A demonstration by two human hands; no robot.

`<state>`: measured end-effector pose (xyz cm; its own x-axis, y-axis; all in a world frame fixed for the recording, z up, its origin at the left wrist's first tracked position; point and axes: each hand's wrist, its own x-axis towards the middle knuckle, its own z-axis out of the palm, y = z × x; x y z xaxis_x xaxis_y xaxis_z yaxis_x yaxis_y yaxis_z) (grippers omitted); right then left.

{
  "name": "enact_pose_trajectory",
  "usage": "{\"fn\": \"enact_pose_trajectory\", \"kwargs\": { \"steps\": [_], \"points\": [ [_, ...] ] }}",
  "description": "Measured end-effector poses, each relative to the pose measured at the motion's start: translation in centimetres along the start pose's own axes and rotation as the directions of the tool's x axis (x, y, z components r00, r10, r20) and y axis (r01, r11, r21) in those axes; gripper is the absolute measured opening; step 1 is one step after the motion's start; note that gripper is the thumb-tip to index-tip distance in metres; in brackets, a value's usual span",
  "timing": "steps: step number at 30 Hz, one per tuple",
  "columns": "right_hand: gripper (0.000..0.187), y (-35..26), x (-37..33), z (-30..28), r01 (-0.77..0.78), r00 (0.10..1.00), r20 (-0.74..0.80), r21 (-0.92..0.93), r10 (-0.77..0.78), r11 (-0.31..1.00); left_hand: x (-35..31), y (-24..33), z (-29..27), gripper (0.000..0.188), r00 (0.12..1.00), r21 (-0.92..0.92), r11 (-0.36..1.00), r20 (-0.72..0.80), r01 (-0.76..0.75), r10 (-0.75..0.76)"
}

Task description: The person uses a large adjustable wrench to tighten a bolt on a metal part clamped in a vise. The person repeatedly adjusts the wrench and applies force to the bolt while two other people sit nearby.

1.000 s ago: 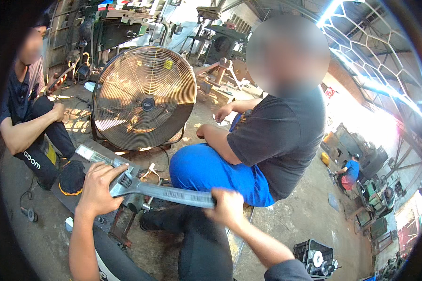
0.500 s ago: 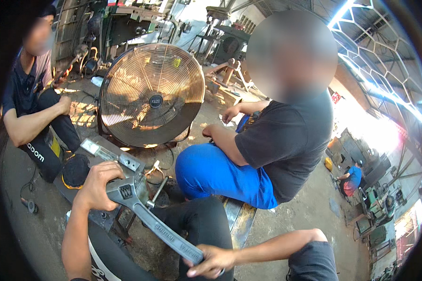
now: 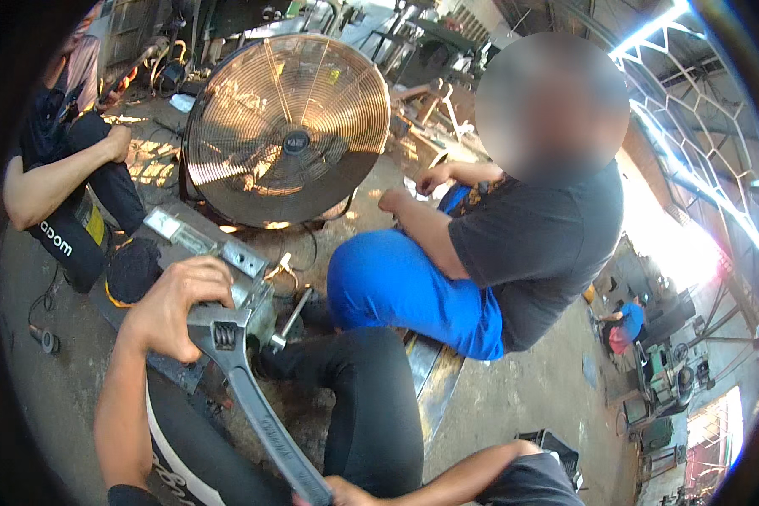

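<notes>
Wrench [image 3: 261, 413] slanting from far left to near right; left hand [image 3: 177, 305] pinching its far head, beside the metal vise [image 3: 263, 310]; right hand [image 3: 350, 492] closed around the near handle end.

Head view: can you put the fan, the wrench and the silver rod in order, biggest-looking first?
1. Fan
2. Wrench
3. Silver rod
Only by looks: the wrench is nearer than the fan.
</notes>
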<state>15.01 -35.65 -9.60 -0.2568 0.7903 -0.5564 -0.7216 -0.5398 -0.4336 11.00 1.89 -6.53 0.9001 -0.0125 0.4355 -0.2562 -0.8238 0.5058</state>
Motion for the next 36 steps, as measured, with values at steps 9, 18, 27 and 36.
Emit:
{"fn": "enact_pose_trajectory", "kwargs": {
  "steps": [9,18,27,36],
  "points": [
    [0.025,-0.2,-1.6,0.3,-0.036,0.995,0.098,0.093,0.027,0.995,0.1,0.3,-0.4,0.058,0.999,-0.104,0.995,0.032,-0.003,0.006],
    [0.036,-4.6,-4.0,-0.1,-0.04,0.986,0.145,-0.297,0.086,0.954,-1.7,-0.6,1.5,0.061,0.992,0.05,0.998,-0.121,0.026,-0.02],
    [0.031,-19.4,-6.5,-8.1,-0.591,0.544,0.075,-0.674,-0.836,-0.444,0.7,3.8,5.5,0.049,0.748,0.136,0.839,-0.543,0.527,-0.382],
    [0.024,-29.4,1.0,-13.2,-0.622,0.194,0.609,-0.53,-0.769,-0.577,2.5,3.7,7.1,0.036,0.612,0.219,0.753,-0.735,0.621,-0.291]
  ]
}}
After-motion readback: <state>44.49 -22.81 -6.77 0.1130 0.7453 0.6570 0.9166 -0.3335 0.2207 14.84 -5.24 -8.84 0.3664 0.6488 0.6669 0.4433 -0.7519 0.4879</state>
